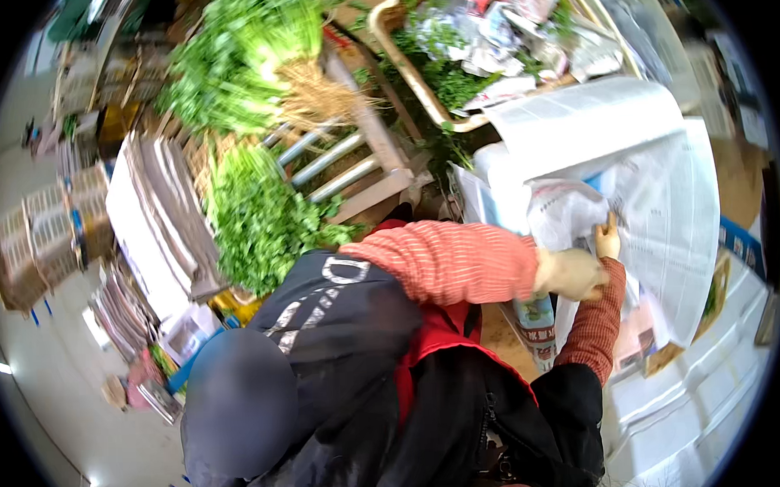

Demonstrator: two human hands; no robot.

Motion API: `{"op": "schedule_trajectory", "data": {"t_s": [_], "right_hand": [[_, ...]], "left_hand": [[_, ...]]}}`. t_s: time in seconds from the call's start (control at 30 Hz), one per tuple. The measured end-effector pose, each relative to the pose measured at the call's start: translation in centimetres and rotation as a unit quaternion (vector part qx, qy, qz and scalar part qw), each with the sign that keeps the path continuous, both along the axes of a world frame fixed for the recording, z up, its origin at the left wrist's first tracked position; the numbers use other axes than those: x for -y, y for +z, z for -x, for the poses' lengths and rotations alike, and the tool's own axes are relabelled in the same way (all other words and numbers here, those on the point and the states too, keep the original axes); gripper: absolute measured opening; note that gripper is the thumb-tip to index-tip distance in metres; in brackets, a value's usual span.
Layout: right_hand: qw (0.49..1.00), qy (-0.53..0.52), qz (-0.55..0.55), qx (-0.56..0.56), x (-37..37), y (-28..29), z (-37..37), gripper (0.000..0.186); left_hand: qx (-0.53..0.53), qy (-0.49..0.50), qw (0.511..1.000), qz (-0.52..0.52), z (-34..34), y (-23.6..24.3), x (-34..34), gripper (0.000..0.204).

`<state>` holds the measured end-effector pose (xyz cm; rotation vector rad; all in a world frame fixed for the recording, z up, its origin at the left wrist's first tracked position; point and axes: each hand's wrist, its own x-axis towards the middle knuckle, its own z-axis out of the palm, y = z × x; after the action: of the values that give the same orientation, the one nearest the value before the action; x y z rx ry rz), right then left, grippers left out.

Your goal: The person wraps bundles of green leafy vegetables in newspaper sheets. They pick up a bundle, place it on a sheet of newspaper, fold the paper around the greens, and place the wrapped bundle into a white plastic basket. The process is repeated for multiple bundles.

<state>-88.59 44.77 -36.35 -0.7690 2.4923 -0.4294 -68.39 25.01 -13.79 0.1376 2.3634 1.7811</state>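
On the right, my left hand [571, 273] reaches across from a striped red sleeve, its fingers curled at the cuff [613, 274] of my other sleeve. My right hand [608, 236] stretches a finger out over a big printed newspaper sheet [677, 225]. Beneath it, crumpled paper [569, 207] lies partly wrapped; what it covers, if anything, is hidden. Behind that, another broad sheet [588, 125] curls up. Leafy green bunches with pale roots [285, 58] lie far left of my hands, and another green bunch [256, 209] sits nearer.
A pale crate [385, 59] of crumpled paper and greens stands at the back. Left of it is a barred rack [352, 155]. Stacked papers [161, 208] and tied bales [54, 221] line the left. White boxes [696, 404] fill the lower right. A blurred rounded shape [238, 403] shows lower left.
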Motion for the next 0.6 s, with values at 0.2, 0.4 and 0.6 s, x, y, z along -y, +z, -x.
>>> {"op": "schedule_trajectory", "data": {"t_s": [0.2, 0.4, 0.6], "right_hand": [[0.970, -0.156, 0.029, 0.186, 0.9, 3.8, 5.5, 0.029], [0.960, -0.020, 0.227, 0.161, 18.8, 30.6, -12.1, 0.027], [0.901, 0.238, 0.216, 0.293, 35.9, 21.4, -27.1, 0.050]], "left_hand": [[0.011, 0.323, 0.937, -0.130, -19.0, 6.2, 8.7, 0.030], [0.092, 0.770, 0.610, 0.164, -40.5, 12.8, 16.3, 0.022], [0.186, 0.907, 0.299, 0.232, -55.1, 4.7, 14.7, 0.023]]}}
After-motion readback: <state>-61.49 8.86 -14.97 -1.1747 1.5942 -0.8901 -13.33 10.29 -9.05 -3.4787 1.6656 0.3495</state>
